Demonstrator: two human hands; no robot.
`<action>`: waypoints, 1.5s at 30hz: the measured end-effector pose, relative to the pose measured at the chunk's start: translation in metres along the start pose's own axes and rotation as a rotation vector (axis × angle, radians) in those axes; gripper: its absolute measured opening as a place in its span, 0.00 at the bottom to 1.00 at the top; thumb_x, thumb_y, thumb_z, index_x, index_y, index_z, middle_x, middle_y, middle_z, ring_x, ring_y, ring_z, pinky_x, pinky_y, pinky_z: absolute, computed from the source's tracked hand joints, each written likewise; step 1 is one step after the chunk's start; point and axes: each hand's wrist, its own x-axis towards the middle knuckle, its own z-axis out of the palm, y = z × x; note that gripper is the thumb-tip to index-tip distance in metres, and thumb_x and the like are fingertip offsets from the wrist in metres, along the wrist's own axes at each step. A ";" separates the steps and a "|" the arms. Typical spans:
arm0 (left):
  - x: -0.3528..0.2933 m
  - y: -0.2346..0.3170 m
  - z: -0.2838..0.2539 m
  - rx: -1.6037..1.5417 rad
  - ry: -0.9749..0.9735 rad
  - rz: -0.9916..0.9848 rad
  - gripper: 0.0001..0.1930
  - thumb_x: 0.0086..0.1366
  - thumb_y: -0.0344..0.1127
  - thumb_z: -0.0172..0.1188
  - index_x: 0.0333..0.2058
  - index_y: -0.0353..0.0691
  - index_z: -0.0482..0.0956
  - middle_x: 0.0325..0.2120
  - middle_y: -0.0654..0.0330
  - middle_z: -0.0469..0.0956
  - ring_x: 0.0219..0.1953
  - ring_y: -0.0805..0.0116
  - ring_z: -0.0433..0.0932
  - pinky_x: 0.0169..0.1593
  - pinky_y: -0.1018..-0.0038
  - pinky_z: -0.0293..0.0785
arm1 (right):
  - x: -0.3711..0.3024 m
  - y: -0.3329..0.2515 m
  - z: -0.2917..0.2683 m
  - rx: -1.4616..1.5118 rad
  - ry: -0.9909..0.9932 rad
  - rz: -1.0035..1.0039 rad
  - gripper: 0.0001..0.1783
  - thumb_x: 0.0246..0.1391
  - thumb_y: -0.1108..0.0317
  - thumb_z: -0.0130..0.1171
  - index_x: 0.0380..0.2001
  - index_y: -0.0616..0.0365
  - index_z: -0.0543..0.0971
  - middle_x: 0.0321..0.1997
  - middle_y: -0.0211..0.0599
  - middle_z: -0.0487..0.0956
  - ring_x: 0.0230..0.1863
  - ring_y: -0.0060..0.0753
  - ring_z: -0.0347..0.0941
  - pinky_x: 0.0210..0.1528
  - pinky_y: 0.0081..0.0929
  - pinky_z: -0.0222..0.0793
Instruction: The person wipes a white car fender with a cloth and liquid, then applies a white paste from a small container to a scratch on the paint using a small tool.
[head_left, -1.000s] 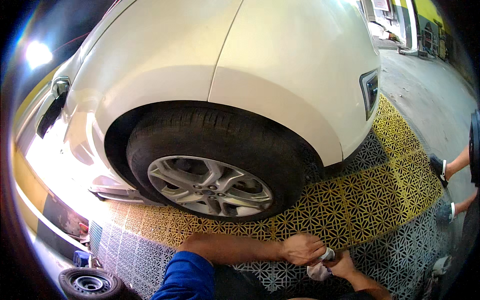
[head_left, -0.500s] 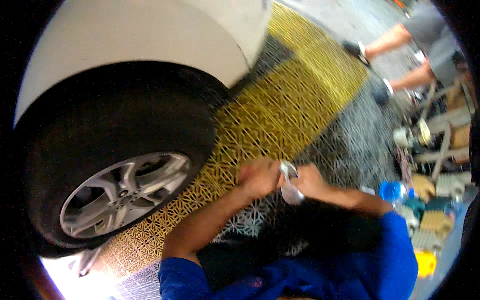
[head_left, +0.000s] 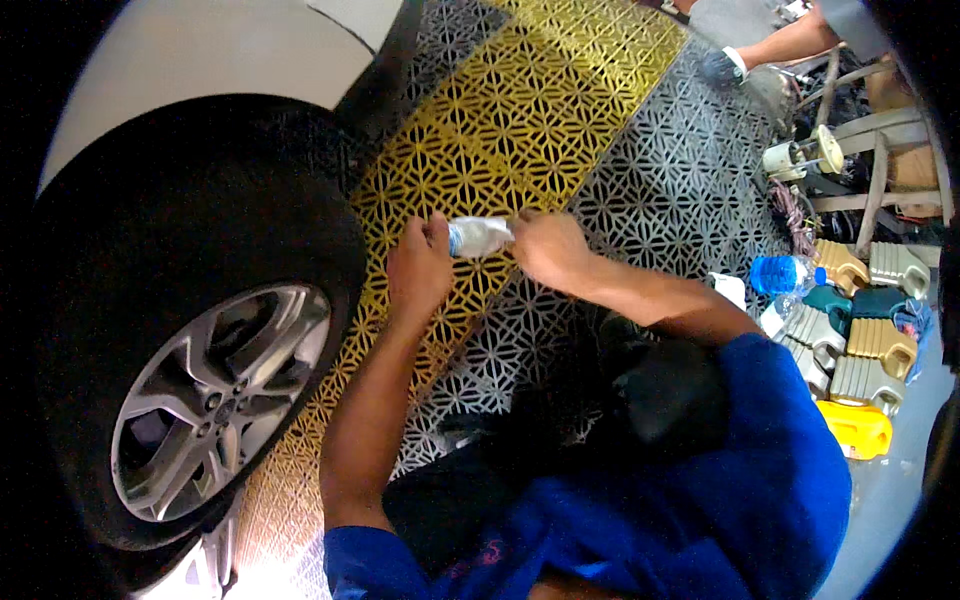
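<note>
A small, whitish plastic packet (head_left: 480, 237) with blue marking at one end is stretched between my two hands. My left hand (head_left: 420, 265) pinches its left end, thumb and fingers pressed together. At the opposite end, the fingers of my right hand (head_left: 550, 250) are closed on a crumpled corner. Both hands are held over the yellow floor tiles (head_left: 450, 150), to the right of a car wheel (head_left: 225, 400). Whatever is inside the packet cannot be made out.
White car bodywork (head_left: 220, 50) arches over the wheel. Several oil jugs (head_left: 880, 350) and a blue-wrapped plastic bottle (head_left: 785, 275) stand at right, near a wooden frame (head_left: 880, 190). Another person's leg (head_left: 790, 45) shows at the upper right. Grey lattice tiles (head_left: 680, 170) border the yellow ones.
My hands have drawn apart and moved up and left in the picture. The packet, hanging down between them before, now lies stretched sideways. The view has shifted, with less of the other person showing.
</note>
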 end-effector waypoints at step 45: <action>-0.040 -0.005 0.204 -0.453 0.242 0.239 0.25 0.47 0.33 0.79 0.47 0.44 0.84 0.46 0.60 0.78 0.46 0.60 0.79 0.50 0.67 0.80 | -0.011 0.131 -0.012 -0.417 -0.505 -0.171 0.09 0.54 0.67 0.55 0.28 0.61 0.80 0.26 0.55 0.82 0.29 0.60 0.82 0.32 0.53 0.77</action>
